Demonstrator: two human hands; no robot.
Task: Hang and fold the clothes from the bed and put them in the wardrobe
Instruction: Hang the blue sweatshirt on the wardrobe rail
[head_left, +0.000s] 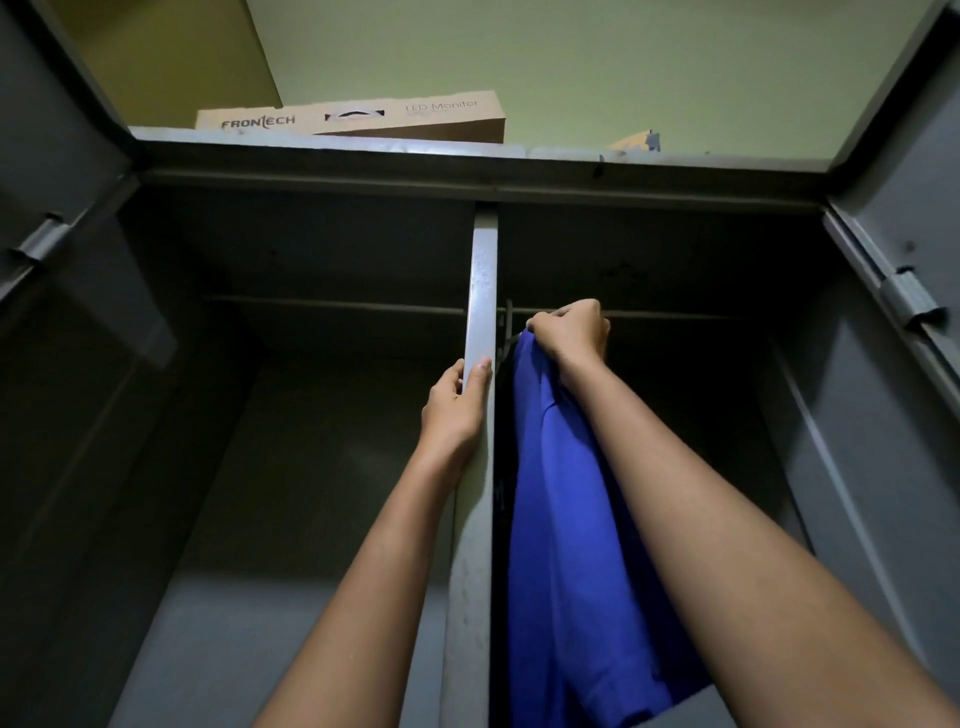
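I look up into an open grey metal wardrobe (311, 171) split by a vertical centre post (482, 291). My left hand (454, 402) grips that post, thumb on its front face. My right hand (571, 332) is raised to the hanging rail (675, 315) in the right compartment and grips the top of a blue garment (566, 519) at the rail. The garment hangs straight down beside the post. A dark hanger hook (509, 317) shows just left of my right hand; the rest of the hanger is hidden by the cloth.
Both doors stand open, the left door (47, 218) and right door (904, 249) framing the view. A second rail (332, 304) crosses the left compartment. A cardboard monitor box (353, 117) lies on top of the wardrobe against a green wall.
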